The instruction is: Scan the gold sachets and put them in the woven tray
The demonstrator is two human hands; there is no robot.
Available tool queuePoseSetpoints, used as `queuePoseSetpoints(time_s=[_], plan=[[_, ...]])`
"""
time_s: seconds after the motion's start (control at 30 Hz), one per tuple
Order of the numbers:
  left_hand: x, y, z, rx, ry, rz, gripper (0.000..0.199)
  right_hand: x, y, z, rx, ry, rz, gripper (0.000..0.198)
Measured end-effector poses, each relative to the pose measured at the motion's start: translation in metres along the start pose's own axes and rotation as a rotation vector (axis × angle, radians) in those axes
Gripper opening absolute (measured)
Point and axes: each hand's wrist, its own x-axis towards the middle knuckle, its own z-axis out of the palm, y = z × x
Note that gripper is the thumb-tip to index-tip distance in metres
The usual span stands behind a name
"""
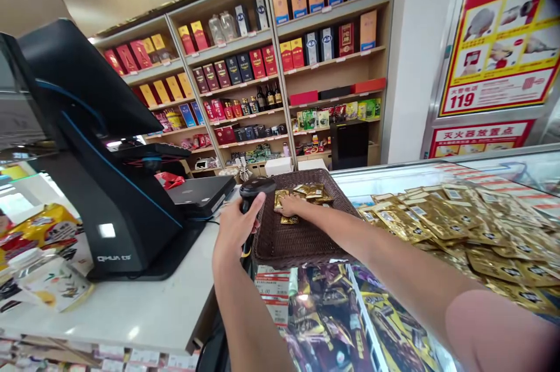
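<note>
My left hand (238, 223) is wrapped round the handle of a black handheld barcode scanner (258, 186), its head pointing toward the basket. My right arm stretches across into a dark brown woven basket (301, 244), where my right hand (292, 206) has its fingers closed on a small gold foil packet (280, 200). More gold packets (312, 190) lie at the back of the basket, and one rests just below my right hand. The basket sits on top of a glass-topped freezer.
A black checkout terminal (118, 185) stands on the white counter (175, 296) at left, with a plastic jar (50, 279) near it. Many gold packets (455, 214) are heaped on the right. Wrapped goods (324, 313) show in the freezer below. Shelves of boxes (236, 69) line the back wall.
</note>
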Motion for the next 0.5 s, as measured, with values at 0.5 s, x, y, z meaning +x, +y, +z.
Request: queuePoseSetpoints(time_s=[0.5], plan=[[0.004, 0.009, 0.014, 0.017, -0.079, 0.062, 0.055, -0.085, 0.002, -0.029, -0.256, -0.1, -0.392, 0.09]])
